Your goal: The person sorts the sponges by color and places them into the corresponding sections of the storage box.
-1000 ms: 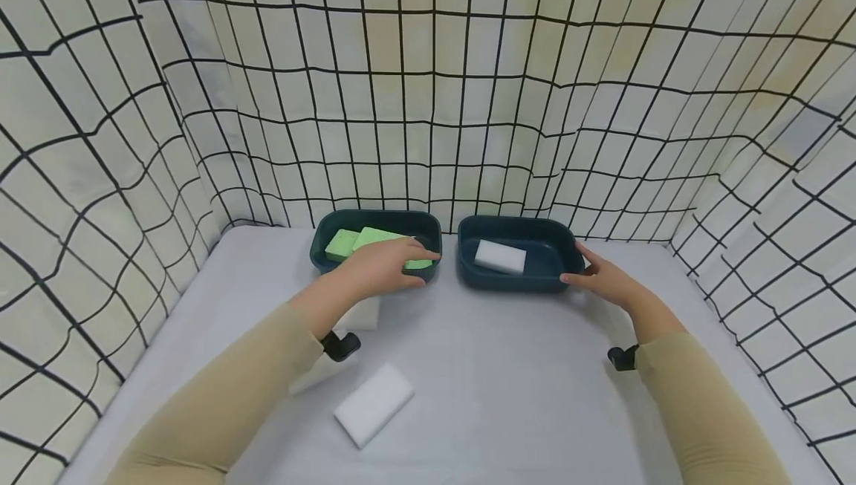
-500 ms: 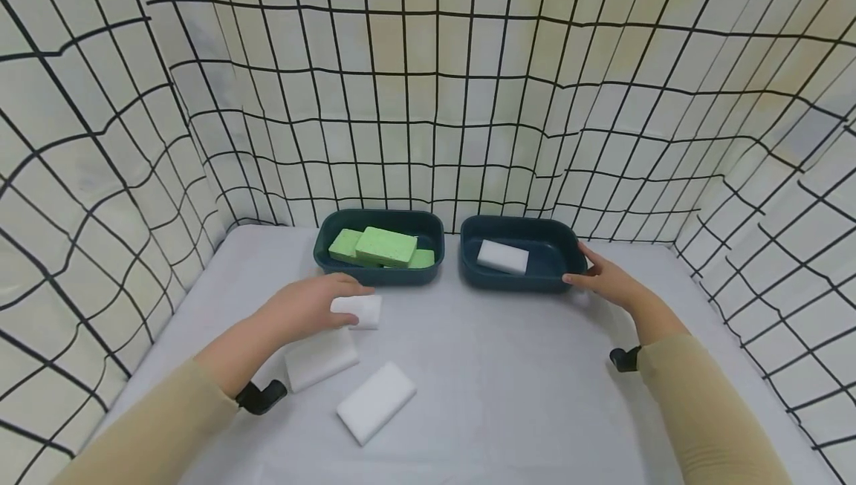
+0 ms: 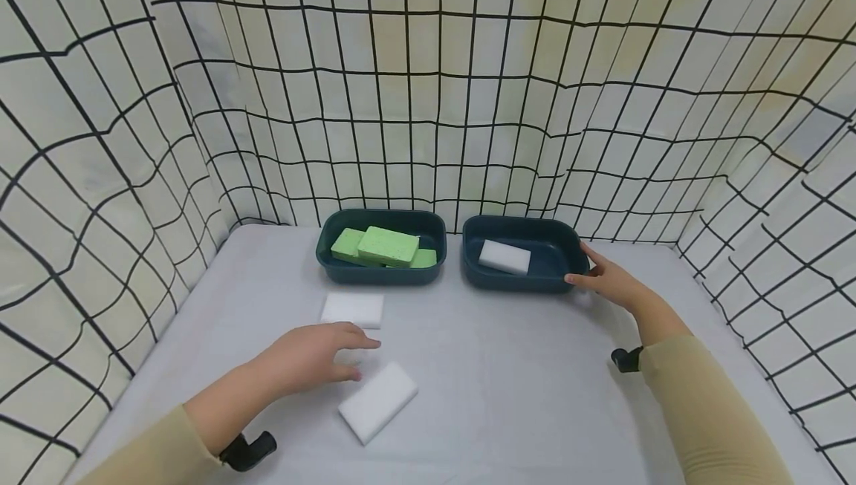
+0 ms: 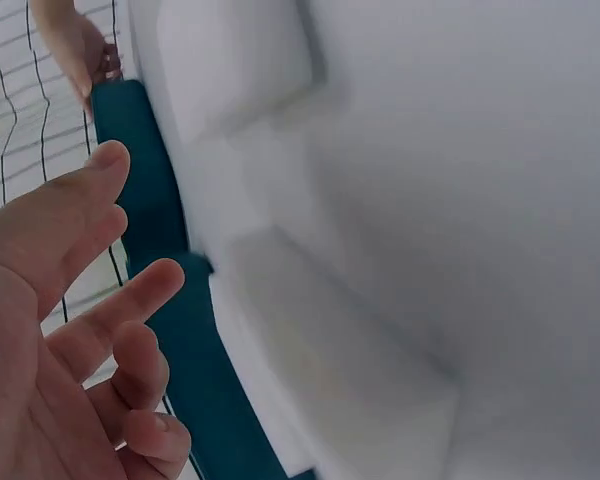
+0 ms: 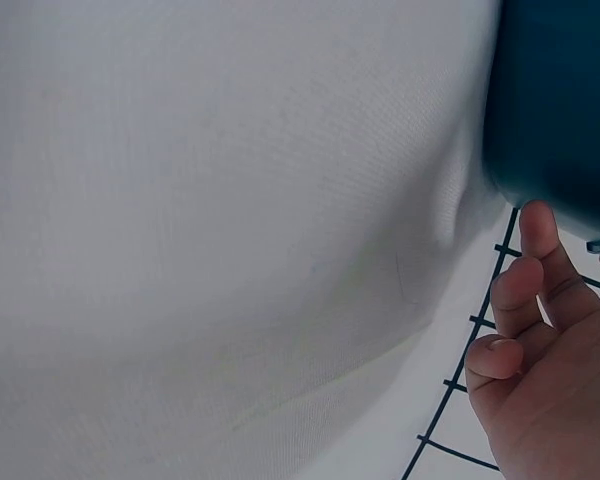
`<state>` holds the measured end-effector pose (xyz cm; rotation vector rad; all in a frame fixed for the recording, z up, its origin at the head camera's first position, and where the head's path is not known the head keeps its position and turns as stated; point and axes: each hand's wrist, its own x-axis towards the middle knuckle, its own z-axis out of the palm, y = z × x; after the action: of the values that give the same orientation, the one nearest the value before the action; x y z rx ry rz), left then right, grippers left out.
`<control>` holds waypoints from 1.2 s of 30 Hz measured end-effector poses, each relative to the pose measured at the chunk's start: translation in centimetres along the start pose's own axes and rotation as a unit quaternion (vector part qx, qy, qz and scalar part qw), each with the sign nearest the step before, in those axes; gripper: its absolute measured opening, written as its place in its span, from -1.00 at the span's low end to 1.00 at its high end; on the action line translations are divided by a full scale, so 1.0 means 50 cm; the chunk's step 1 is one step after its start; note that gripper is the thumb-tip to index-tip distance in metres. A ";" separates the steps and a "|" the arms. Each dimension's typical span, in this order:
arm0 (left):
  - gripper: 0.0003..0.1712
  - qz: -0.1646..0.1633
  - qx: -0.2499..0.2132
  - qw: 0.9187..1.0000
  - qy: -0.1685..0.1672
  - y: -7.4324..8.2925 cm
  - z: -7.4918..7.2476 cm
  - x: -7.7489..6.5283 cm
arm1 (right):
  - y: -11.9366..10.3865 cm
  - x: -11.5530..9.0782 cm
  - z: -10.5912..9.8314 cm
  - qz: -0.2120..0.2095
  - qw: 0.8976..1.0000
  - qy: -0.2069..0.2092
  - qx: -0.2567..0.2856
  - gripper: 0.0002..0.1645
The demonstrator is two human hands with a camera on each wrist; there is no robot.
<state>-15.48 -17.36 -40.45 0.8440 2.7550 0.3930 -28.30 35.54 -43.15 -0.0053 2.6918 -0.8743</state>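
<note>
My left hand [image 3: 310, 359] hovers over the left of the table, its fingers spread and holding nothing; the left wrist view shows them loosely bent, apart from the white sponges. One white sponge [image 3: 354, 310] lies just beyond this hand, another white sponge [image 3: 378, 403] at its lower right. A third, blurred white sponge [image 4: 350, 380] shows in the left wrist view; in the head view the hand covers it. At the right end of the right dark teal bin [image 3: 515, 283], my right hand [image 3: 611, 281] grips the corner between thumb and fingers. Inside that bin sits a white sponge [image 3: 504, 257].
Beside it on the left stands a second dark teal bin [image 3: 381, 275], holding several green sponges [image 3: 388, 246]. Black wire mesh [image 3: 428, 143] rises behind and at both sides of the white-covered table [image 3: 508, 396].
From over the left bin, my left hand has come back and down to the white sponges on the table. My right hand stays at the right bin's end.
</note>
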 end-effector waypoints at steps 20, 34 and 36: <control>-0.15 0.031 0.027 0.999 -0.035 0.057 0.069 0.015 | -0.001 0.003 -0.001 0.013 1.000 0.000 0.000 0.30; -0.23 0.096 0.062 0.993 -0.038 0.058 0.072 0.043 | 0.007 0.009 0.000 0.008 1.000 0.001 0.007 0.30; -0.24 0.102 0.059 0.992 -0.039 0.059 0.073 0.048 | 0.007 0.009 0.002 0.008 1.000 0.000 0.010 0.31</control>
<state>-14.81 -12.98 -43.28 1.1519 2.6486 0.2277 -28.67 35.75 -43.54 0.0214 2.6790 -0.8967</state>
